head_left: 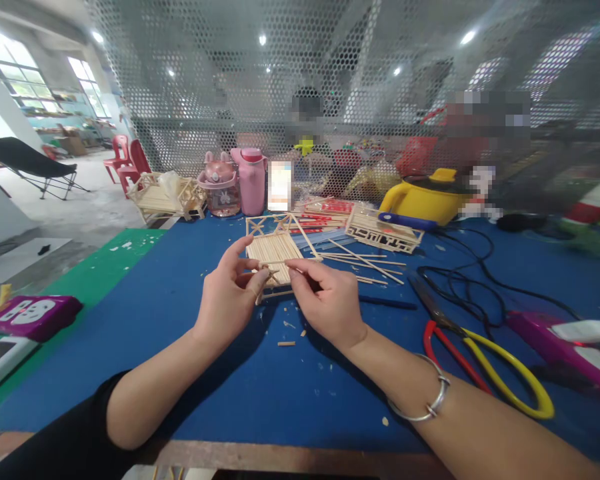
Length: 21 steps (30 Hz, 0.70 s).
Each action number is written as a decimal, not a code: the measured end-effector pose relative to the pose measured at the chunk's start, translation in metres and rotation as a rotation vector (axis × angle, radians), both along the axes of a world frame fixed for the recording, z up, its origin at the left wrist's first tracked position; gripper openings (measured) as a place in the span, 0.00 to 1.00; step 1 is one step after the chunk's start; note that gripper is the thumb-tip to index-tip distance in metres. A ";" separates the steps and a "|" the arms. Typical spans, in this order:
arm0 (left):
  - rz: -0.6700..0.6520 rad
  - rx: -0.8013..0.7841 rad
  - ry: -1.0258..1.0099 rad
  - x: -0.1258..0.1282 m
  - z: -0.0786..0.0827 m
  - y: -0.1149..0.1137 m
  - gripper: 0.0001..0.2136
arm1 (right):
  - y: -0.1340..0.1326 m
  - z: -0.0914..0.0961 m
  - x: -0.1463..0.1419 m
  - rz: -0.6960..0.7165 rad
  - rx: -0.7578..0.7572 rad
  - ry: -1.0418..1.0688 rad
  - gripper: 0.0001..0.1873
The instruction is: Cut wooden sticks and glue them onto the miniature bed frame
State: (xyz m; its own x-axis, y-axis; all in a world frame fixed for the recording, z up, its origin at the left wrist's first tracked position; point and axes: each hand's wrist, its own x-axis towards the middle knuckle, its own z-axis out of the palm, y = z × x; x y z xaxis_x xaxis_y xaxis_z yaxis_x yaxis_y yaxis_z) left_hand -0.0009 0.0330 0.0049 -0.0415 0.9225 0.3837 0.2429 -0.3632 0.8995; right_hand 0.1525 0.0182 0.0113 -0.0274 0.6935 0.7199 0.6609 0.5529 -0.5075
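A small model made of thin wooden sticks (274,248) stands on the blue table, with a flat slatted deck and a railing at its back. At its near left edge my left hand (233,283) is closed, thumb and fingers pinching a short wooden stick. My right hand (327,293) pinches at the near edge of the deck, just right of the left fingertips; whatever lies between its fingers is too small to make out. Loose wooden sticks (375,263) lie to the right of the model. A short cut stick (287,344) rests in front of the hands.
Large scissors with red and yellow handles (500,367) lie at right, beside black cables (460,287) and a purple device (565,347). Behind stand a pink bottle (253,183), a lit phone (279,187), a yellow pot (430,200) and other stick models (167,193). A perforated metal screen (260,87) rises beyond.
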 end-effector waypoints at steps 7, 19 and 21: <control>-0.037 0.011 -0.033 -0.005 -0.003 0.000 0.26 | 0.003 0.004 0.007 0.017 -0.061 0.115 0.04; -0.050 0.025 -0.058 -0.009 0.000 0.005 0.19 | 0.005 0.046 0.037 0.015 0.046 0.317 0.07; -0.097 0.002 -0.074 -0.007 -0.002 0.006 0.23 | 0.005 0.049 0.042 0.041 -0.074 0.181 0.10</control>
